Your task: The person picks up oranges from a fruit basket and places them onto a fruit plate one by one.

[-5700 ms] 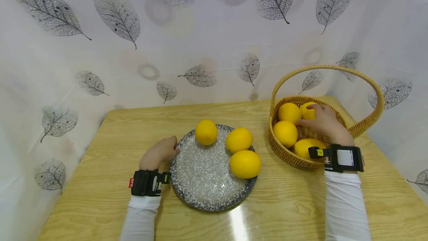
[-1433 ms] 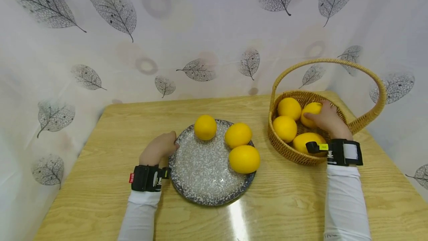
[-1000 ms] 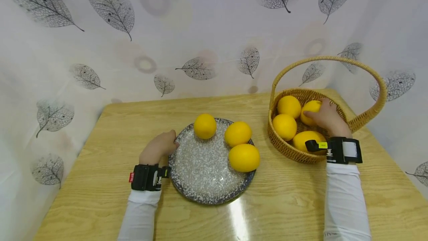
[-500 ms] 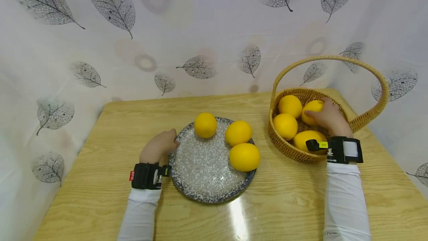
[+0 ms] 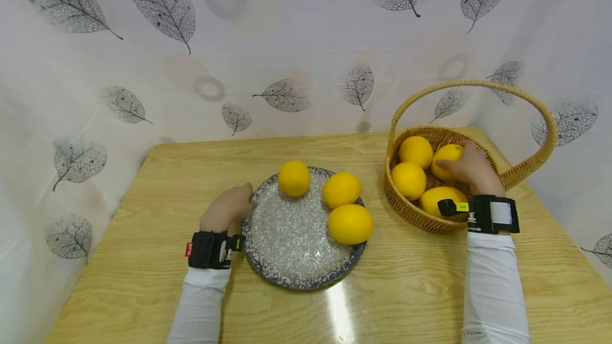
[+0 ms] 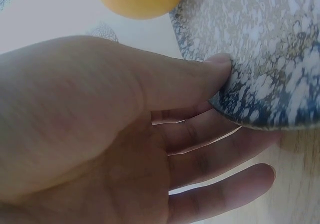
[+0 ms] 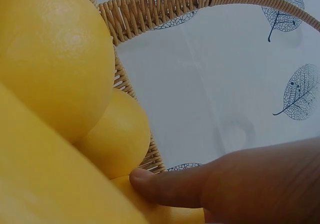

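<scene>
In the head view a speckled grey plate (image 5: 291, 248) with a dark rim lies on the table, bearing three yellow lemons (image 5: 350, 224) at its back and right. My left hand (image 5: 228, 208) pinches the plate's left rim. In the left wrist view its thumb (image 6: 217, 71) rests on top, with fingers underneath. At the right, my right hand (image 5: 473, 166) reaches into a wicker basket (image 5: 406, 216) and grips the back-right lemon (image 5: 444, 162). The right wrist view shows the thumb (image 7: 150, 184) against that lemon; the other fingers are hidden.
Several lemons sit in the basket, among them a front one (image 5: 437, 199) partly behind the wrist camera. The basket's tall handle (image 5: 470, 84) arches over my right hand. A leaf-patterned cloth (image 5: 191, 110) hangs behind the wooden table (image 5: 177, 174).
Since the oldest frame, my right hand has settled on the back-right lemon, which shows more now. The head view has tilted slightly. My left hand stays on the plate rim.
</scene>
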Motion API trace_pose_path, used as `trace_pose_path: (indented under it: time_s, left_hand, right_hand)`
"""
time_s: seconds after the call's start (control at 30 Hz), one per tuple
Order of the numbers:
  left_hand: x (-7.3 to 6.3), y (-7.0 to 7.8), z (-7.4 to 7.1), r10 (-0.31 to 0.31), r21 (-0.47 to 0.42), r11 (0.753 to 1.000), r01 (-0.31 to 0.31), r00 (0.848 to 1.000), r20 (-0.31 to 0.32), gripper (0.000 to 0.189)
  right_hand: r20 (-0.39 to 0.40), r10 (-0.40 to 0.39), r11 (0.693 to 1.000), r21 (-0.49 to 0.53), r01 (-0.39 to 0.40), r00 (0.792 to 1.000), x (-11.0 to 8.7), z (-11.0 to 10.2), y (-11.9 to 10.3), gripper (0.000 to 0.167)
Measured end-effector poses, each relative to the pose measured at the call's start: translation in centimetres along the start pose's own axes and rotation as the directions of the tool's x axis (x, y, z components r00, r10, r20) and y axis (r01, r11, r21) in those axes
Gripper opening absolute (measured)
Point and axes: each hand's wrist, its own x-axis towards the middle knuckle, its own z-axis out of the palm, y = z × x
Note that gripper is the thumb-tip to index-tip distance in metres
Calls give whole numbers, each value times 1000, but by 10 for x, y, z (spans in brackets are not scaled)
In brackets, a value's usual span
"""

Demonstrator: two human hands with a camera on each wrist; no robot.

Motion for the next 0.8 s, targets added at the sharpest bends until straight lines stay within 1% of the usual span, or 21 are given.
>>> trace_pose_path:
  time_s: [0.37,0.6,0.8]
  left_hand:
    - [-1,1,1,-8,-5,1000,9,1000,8,33]
    - [-1,0,1,-12,-11,1000,12,1000,4,32]
    - [-1,1,-1,-3,-11,1000,3,1000,6,33]
  right_hand:
    - [7,-18,1000,-13,19,1000,-1,-1,-1,95]
    - [-18,-6,999,-38,5,1000,-5,-3,-4,96]
    - [-36,1,1000,-25,-2,999,-7,-5,-6,96]
